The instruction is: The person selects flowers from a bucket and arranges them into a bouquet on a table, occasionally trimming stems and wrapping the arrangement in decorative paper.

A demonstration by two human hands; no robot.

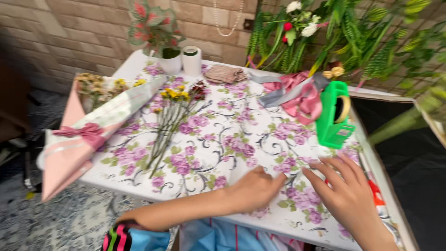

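1. The left hand point(253, 188) lay flat on the counter point(223, 139), palm down, its fingers point(274, 179) stretched out loosely toward the right and gripping nothing.
2. The right hand point(346, 193) rested just beside it, near the counter's right edge, with the fingers point(325, 169) spread open on the flowered covering and no object held.
3. Between the two hands' fingertips lay a pale strip or fold on the covering; the blur made it impossible to tell what it was or whether the fingers pinched it.
4. A green tape dispenser point(335, 116) stood upright on the counter, just beyond the right hand.
5. Behind the dispenser lay a heap of pink and grey ribbon point(297, 95), and farther left a folded beige cloth point(225, 73).
6. A loose bunch of thin-stemmed flowers point(174, 111) with yellow and dark red heads lay near the middle of the counter, stems pointing toward the person.
7. A finished bouquet wrapped in pink paper point(76, 139), tied with a pink bow, hung over the counter's left edge.
8. At the far edge stood a white pot with a red-and-green leafy plant point(155, 28) and a white cup point(191, 59) beside it.
9. Something red-orange point(375, 193) showed at the counter's right rim beside the right hand, too blurred to identify.
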